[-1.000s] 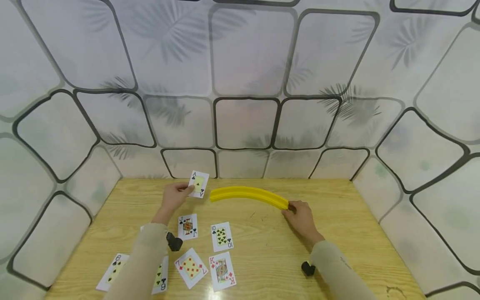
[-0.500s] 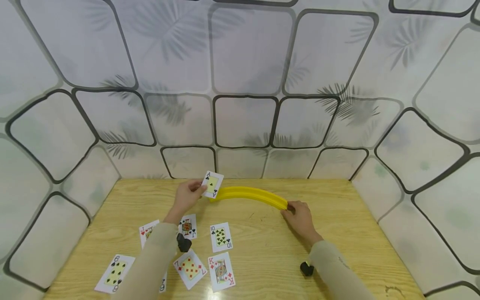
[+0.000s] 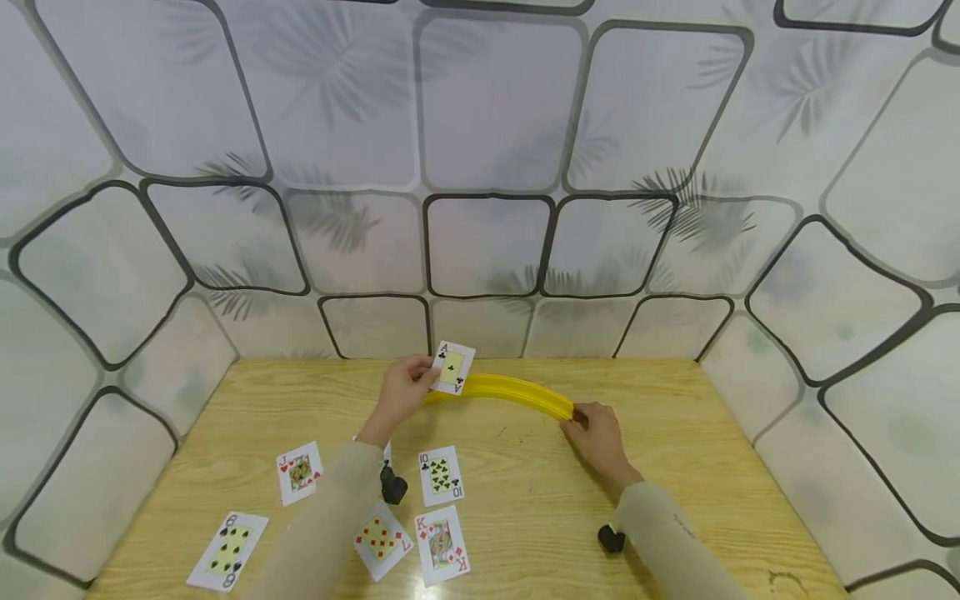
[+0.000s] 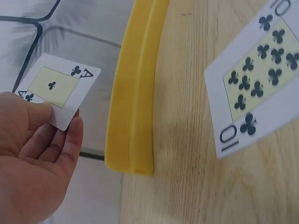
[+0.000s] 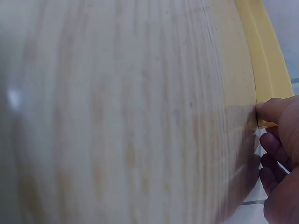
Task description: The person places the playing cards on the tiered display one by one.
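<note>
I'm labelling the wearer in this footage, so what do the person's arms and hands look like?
Both the left sleeve and right sleeve are long and beige; the right has a small dark marking, too small to read. A small black block shows near each cuff, left and right. The left hand and right hand wear no gloves.
</note>
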Demonstrator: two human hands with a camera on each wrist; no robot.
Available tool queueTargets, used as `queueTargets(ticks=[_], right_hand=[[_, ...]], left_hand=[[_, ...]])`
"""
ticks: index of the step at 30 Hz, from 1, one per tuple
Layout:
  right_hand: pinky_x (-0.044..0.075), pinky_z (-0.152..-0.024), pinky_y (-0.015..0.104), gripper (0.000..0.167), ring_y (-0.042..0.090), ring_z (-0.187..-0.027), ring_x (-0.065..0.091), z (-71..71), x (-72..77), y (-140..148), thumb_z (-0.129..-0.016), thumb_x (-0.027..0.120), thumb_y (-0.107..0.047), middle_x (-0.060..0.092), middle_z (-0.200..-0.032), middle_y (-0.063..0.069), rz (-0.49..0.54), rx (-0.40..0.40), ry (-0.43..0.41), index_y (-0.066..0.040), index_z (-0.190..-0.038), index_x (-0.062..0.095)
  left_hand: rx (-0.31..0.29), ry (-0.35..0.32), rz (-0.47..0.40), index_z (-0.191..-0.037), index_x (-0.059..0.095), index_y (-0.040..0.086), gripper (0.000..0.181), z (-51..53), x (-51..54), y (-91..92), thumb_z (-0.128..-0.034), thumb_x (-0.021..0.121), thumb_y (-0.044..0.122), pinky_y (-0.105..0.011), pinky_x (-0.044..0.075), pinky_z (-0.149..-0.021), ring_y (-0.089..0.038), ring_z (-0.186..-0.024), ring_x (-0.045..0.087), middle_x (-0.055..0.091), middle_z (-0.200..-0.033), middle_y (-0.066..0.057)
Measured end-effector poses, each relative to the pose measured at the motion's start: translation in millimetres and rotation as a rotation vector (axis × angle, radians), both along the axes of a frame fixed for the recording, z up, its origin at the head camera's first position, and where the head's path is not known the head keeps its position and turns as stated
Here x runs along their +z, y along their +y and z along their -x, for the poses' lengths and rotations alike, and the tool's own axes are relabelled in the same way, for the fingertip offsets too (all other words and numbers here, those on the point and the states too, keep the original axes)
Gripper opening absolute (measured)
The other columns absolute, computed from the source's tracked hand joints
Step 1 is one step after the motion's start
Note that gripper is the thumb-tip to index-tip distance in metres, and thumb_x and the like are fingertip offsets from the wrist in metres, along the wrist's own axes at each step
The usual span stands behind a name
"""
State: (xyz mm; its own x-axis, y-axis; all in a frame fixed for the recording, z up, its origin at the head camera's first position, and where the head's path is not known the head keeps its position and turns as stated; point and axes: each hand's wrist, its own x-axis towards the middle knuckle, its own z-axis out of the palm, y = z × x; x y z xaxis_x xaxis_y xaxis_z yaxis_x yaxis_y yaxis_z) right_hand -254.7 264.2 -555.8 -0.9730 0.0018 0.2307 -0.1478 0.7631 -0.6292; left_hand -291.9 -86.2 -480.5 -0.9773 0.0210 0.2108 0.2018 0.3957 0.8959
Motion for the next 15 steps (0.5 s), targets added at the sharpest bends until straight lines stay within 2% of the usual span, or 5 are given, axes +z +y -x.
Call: queueTargets(ticks=[4,8,11,15], right_hand=[[0.051,-0.094,0.050,0.039,0.034,-0.104,0.058,-0.3,0.6,-0.3,-0.094,0.080,-0.014,0.072,-0.114,0.021,0.006,-0.002,-0.001,0.007,-0.126,0.070],[0.050,-0.094,0.050,0.039,0.035,-0.103,0.057,-1.3,2.9,-1.1,-0.094,0.079,-0.014,0.072,-0.114,0.021,0.011,-0.008,-0.012,0.008,-0.125,0.070],[0.050,-0.094,0.049,0.039,0.034,-0.103,0.057,-1.9,4.3,-1.9,-0.094,0.079,-0.015,0.071,-0.114,0.022,0.009,-0.014,-0.017,0.008,-0.125,0.070],[0.051,-0.092,0.050,0.038,0.034,-0.102,0.057,-1.8,5.0,-1.7,-0.095,0.078,-0.013,0.071,-0.114,0.022,0.000,-0.010,-0.001,0.009,-0.124,0.070]], left_hand=[[0.001,0.019,0.001,-0.113,0.076,-0.006,0.018,-0.1,2.6,10.5,-0.1002,0.070,0.004,-0.018,0.052,-0.072,-0.024,-0.088,0.067,0.077,-0.106,-0.022],[-0.023,0.029,-0.008,-0.112,0.076,-0.006,0.016,1.9,2.2,19.7,-0.0998,0.070,0.003,-0.017,0.051,-0.069,-0.019,-0.082,0.064,0.076,-0.103,-0.022],[-0.038,0.022,-0.010,-0.112,0.076,-0.005,0.016,2.8,2.4,26.3,-0.1000,0.070,0.003,-0.017,0.051,-0.068,-0.018,-0.081,0.063,0.076,-0.101,-0.021],[-0.052,0.006,-0.036,-0.119,0.074,-0.004,0.021,2.6,4.7,35.3,-0.0997,0.070,0.003,-0.021,0.056,-0.073,-0.024,-0.087,0.069,0.077,-0.105,-0.021]])
